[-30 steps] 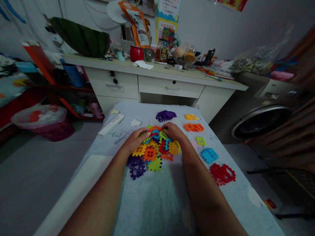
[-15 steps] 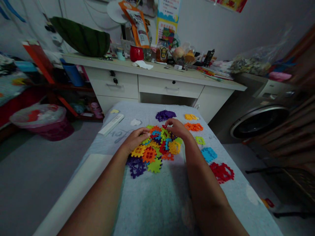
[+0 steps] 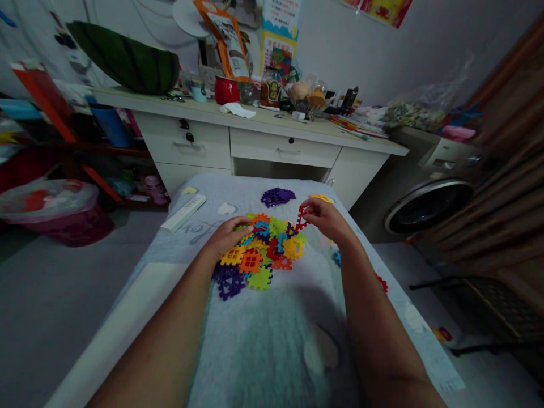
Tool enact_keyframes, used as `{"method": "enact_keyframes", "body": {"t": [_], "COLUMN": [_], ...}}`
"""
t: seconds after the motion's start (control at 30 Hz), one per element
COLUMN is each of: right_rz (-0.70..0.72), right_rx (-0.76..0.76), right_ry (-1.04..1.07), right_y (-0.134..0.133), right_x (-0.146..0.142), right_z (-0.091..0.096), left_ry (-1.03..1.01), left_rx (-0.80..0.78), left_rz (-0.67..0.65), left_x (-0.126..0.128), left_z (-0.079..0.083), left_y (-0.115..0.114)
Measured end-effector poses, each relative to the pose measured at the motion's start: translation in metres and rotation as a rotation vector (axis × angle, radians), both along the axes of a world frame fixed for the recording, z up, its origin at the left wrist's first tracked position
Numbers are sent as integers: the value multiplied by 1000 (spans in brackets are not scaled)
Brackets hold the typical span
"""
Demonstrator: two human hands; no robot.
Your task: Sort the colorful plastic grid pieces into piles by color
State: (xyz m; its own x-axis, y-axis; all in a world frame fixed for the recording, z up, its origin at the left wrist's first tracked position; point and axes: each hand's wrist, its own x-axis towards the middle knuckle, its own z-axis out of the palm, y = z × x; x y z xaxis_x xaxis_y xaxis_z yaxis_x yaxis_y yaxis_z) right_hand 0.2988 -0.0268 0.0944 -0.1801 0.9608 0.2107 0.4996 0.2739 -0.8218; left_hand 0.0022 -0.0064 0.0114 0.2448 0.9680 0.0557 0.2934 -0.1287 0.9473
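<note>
A mixed pile of coloured plastic interlocking tiles (image 3: 263, 255) lies in the middle of a light blue cloth-covered table (image 3: 272, 340). My left hand (image 3: 225, 237) rests on the pile's left edge with its fingers curled over the tiles. My right hand (image 3: 325, 220) is raised just right of the pile and pinches a red tile (image 3: 301, 217) by its edge. A purple group of tiles (image 3: 277, 196) lies further back. A yellow tile (image 3: 321, 198) shows behind my right hand. My right forearm hides most of the sorted tiles at the right; bits of blue (image 3: 336, 258) and red (image 3: 381, 283) show.
A white remote-like bar (image 3: 183, 212) lies at the table's back left. A white desk (image 3: 255, 141) with drawers, crowded with a red mug (image 3: 225, 89), jars and papers, stands behind. A washing machine (image 3: 429, 192) is at the right, a pink lined bin (image 3: 51, 209) at the left.
My right hand has lifted off the pile and moved right, now holding a red tile up. The view has shifted, so my right forearm now covers the sorted tiles at the right.
</note>
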Motion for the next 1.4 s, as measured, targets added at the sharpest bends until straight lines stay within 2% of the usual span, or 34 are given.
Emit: {"method": "enact_keyframes", "body": {"t": [0.27,0.43,0.77,0.93,1.03,1.13,1.27,1.4], "right_rz": [-116,-177,-303,-366,-418,-402,-382,-341], "right_rx": [-118,-274,-358,-352,-193,-71,-62,-77], "right_ry": [-294,-286,-301,-447,-575,-603,-632,-622], "right_y": [-64,-99,-139,-150,-155,-159,-163,-168], "right_x": [75,108,156,162,156,145,128,115], "right_z": [-6,-11,-32,-46,-52,-59,-69,-66], "left_ry": [12,60,99,96,86,88,89,90], "left_rx": [25,52,50,50,54,56,57,49], "left_rz": [-6,-1,22,33,34,35,27,23], "left_x": [0,-1,0,0,1,2,1,0], "left_z": [-7,-12,-6,-6,-5,-4,-6,-8], "left_y": [3,7,4,5,4,4,5,5]}}
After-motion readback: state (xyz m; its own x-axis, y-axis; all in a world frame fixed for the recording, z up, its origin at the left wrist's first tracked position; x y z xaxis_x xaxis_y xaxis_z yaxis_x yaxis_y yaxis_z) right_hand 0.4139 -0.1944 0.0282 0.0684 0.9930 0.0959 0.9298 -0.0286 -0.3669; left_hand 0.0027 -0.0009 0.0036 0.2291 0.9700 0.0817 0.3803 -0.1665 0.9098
